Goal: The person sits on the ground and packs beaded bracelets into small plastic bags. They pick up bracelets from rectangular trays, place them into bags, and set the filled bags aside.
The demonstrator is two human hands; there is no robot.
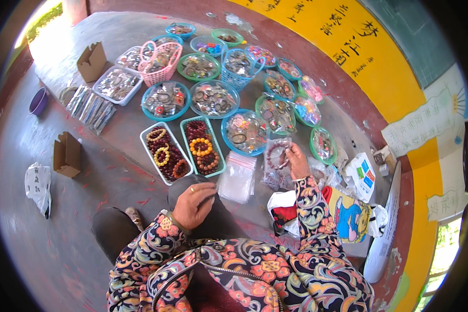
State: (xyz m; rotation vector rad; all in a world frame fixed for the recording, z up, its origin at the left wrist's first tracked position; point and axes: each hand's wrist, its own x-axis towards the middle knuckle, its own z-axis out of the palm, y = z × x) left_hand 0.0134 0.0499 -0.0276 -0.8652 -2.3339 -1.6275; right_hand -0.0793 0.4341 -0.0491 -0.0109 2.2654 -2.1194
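Observation:
My right hand (298, 162) pinches the upper right edge of a clear plastic bag that holds a purplish bead bracelet (270, 157). More bagged items lie under and beside it. Over my knee, my left hand (193, 205) is closed with its fingers pressed together, a ring on one finger; nothing shows in it. Between my hands lies a stack of clear zip bags (237, 178). Just beyond the left hand stand a green tray (222, 156) of dark red, brown and amber bead bracelets and a white tray (143, 136) with dark red and pale yellow ones.
Round baskets, such as a blue one (224, 136), crowd the platform with bagged trinkets. A pink handled basket (161, 74) stands behind. Cardboard boxes (67, 154) and a purple bowl (38, 102) are at left. A cartoon-print bag (351, 218) and a white bag (361, 176) lie right.

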